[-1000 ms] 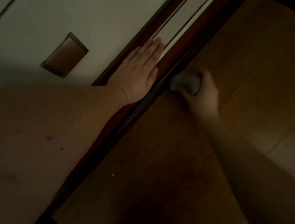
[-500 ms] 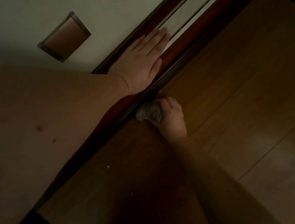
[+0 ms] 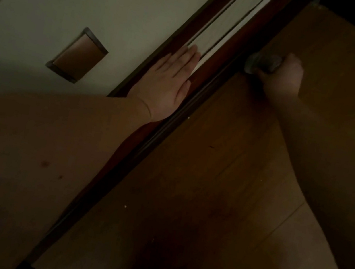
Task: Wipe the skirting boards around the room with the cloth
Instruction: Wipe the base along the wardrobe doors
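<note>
Head view, dim light, looking down along the foot of a wall. Item 1: left hand [image 3: 169, 81], fingers straight and together, palm pressed flat on the dark red-brown frame [image 3: 212, 62] beside a pale sliding door [image 3: 113, 6]; fingertips reach the pale strip running up the frame. Item 2: right hand [image 3: 281, 77], fingers curled around a bunched grey cloth [image 3: 263, 63], held further along than the left hand. Item 3: the cloth, wadded into a lump, pressed against the skirting board [image 3: 167, 130] where that dark board meets the floor; whether it touches the floor too cannot be told. Item 4: recessed rectangular door pull [image 3: 78, 55], brown with a darker rim, set in the pale door, well left of the left hand. Item 5: wooden floor [image 3: 221, 188], brown planks, with a few small pale specks near the board. Both forearms are bare and cross the lower part of the view.
</note>
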`<state>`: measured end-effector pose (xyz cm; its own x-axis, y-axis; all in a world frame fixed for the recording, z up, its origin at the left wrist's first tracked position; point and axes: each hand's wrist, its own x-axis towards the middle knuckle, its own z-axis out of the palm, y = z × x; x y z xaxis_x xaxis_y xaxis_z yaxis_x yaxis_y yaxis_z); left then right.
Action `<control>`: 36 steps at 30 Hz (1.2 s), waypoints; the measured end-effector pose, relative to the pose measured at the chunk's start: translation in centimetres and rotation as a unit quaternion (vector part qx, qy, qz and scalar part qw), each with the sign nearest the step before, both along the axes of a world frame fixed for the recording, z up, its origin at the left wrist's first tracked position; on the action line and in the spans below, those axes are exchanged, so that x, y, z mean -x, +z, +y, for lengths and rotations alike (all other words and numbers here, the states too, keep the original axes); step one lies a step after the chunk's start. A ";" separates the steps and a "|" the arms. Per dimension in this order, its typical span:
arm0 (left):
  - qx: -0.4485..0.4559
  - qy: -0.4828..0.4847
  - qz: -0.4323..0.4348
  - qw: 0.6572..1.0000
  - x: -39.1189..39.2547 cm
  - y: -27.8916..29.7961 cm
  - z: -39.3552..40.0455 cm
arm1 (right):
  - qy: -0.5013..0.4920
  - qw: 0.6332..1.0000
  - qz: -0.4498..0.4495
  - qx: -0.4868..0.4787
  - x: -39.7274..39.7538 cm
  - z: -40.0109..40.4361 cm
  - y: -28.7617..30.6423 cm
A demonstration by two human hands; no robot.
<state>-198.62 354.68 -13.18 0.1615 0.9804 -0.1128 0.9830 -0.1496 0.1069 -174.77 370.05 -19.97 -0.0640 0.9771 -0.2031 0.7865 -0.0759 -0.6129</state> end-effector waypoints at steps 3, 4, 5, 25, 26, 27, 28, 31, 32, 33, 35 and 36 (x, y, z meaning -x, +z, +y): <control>0.002 0.000 -0.002 1.000 -0.1 0.0 0.1 | -0.020 0.998 0.062 -0.019 0.3 -2.6 -0.3; 0.003 0.001 -0.002 1.000 -0.1 0.0 0.1 | -0.026 0.995 0.096 -0.026 0.7 -4.3 -0.5; 0.003 0.002 -0.001 1.000 -0.1 0.1 0.1 | -0.033 0.990 0.132 -0.027 1.2 -6.4 -0.7; 0.005 0.006 0.008 1.000 -0.1 0.0 0.3 | -0.028 0.949 0.313 0.033 8.8 -24.2 -1.3; 0.005 0.007 0.008 1.000 -0.1 0.0 0.3 | -0.044 0.947 0.318 0.034 8.8 -23.7 -1.2; 0.005 0.007 0.007 1.000 -0.1 0.0 0.2 | -0.057 0.945 0.322 0.036 8.7 -23.2 -1.2; 0.005 0.007 0.007 1.000 -0.1 0.0 0.2 | -0.062 0.944 0.323 0.036 8.7 -22.6 -1.2; 0.004 0.005 0.007 1.000 -0.3 -0.1 0.1 | -0.041 0.947 0.317 0.019 8.3 -21.8 -1.4; 0.004 0.005 0.008 1.000 -0.3 -0.1 0.1 | -0.036 0.948 0.316 0.014 8.2 -21.5 -1.4; 0.004 0.005 0.010 1.000 -0.3 -0.1 0.1 | -0.043 0.947 0.318 0.012 8.1 -21.1 -1.4; 0.005 0.006 0.012 1.000 -0.2 -0.2 0.2 | -0.086 0.940 0.330 0.018 7.9 -19.1 -1.0; 0.005 0.007 0.011 1.000 -0.1 -0.2 0.2 | -0.109 0.933 0.341 0.024 7.8 -17.7 -0.9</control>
